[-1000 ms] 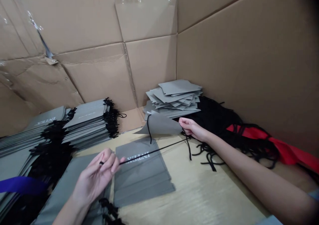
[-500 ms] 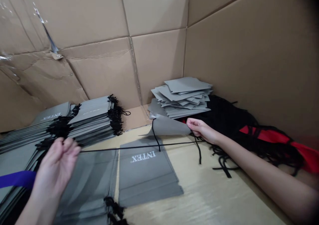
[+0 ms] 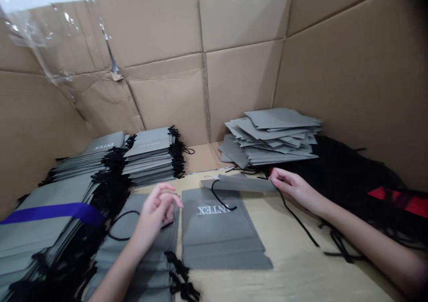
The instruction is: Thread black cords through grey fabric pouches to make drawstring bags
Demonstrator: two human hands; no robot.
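My right hand [image 3: 288, 185] pinches the edge of a grey fabric pouch [image 3: 242, 184], raised and tilted. A black cord [image 3: 219, 197] dangles from the pouch's left end, and another cord hangs under my right fingers. To the left, my left hand [image 3: 159, 209] has its fingers curled around a black cord [image 3: 117, 221], which loops out beside the wrist. Below the raised pouch lie flat grey pouches [image 3: 220, 235] printed INTEX. Under my left forearm is a pile of grey pouches [image 3: 147, 266] with black cord knots at its right side.
Stacks of corded pouches [image 3: 147, 159] stand at the back left; a purple band [image 3: 56, 210] crosses one nearer stack. Uncorded grey pouches [image 3: 281, 137] are heaped at the back. Black cords [image 3: 354, 168] lie over red material [image 3: 397, 199] at right. Cardboard walls [image 3: 160, 30] enclose the table.
My left hand has moved right and the cord it pulled taut is now slack and looped. The pouch in my right hand has dropped lower. The view has swung left.
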